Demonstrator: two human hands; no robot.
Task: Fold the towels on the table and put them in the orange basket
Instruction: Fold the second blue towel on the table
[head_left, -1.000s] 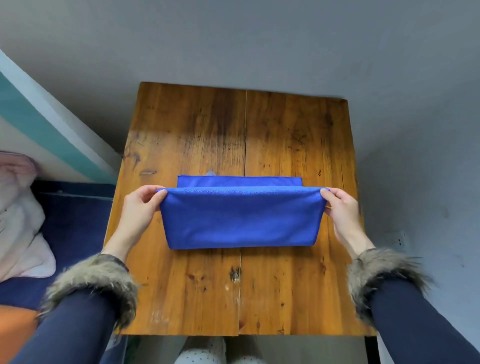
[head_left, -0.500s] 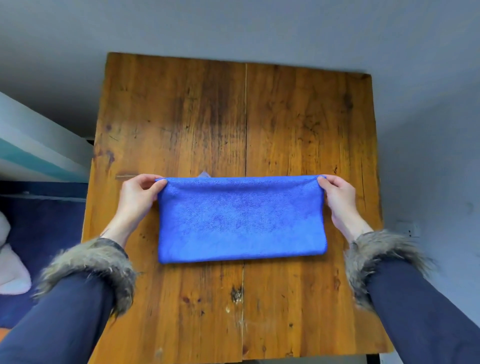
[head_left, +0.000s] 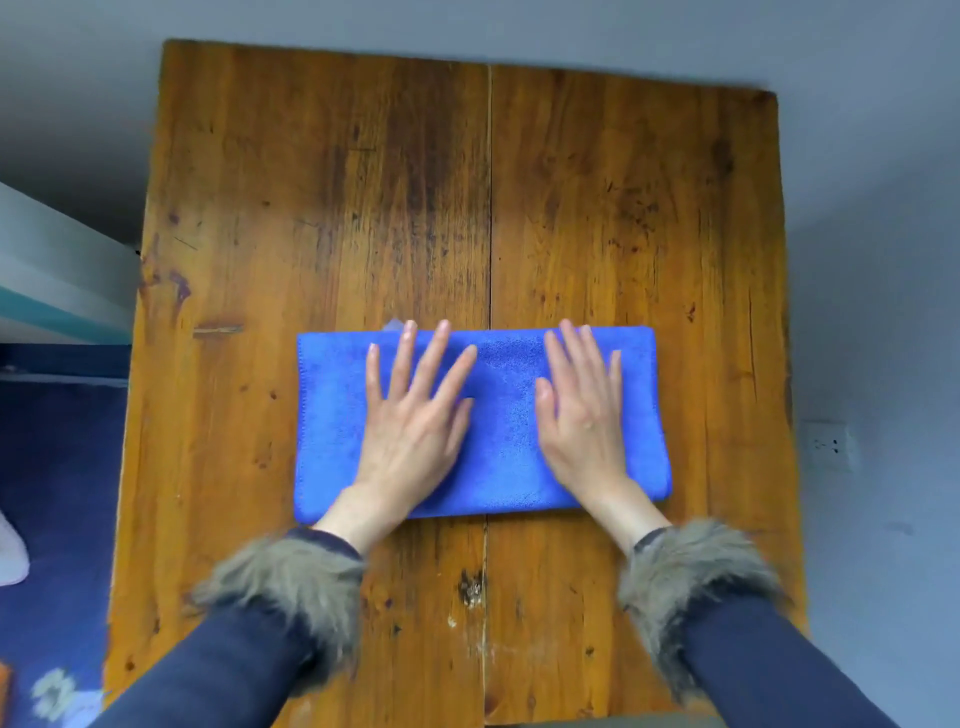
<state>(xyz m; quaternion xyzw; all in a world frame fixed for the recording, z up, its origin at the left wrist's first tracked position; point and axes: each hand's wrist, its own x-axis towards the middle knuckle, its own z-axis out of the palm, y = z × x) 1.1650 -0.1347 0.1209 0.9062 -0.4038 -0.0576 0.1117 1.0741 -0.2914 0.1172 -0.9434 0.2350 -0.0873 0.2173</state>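
Observation:
A blue towel (head_left: 501, 415) lies folded into a wide rectangle on the wooden table (head_left: 597, 208), near its front middle. My left hand (head_left: 410, 415) rests flat on the towel's left half with its fingers spread. On the right half my right hand (head_left: 584, 410) lies flat, fingers straight and pointing away from me. A small pale tag (head_left: 393, 326) peeks out at the towel's far edge. Only a sliver of orange (head_left: 4, 686) shows at the bottom left edge; I cannot tell if it is the basket.
The table stands against a grey wall, with grey floor to its right and a wall socket (head_left: 828, 446) there. Left of the table lies a dark blue patterned surface (head_left: 57, 467), and a white and teal striped edge (head_left: 52, 280) runs above it.
Both hands let go of the towel's far corners after laying the fold down and now press flat on top of it. The view has tilted down and closer to the table.

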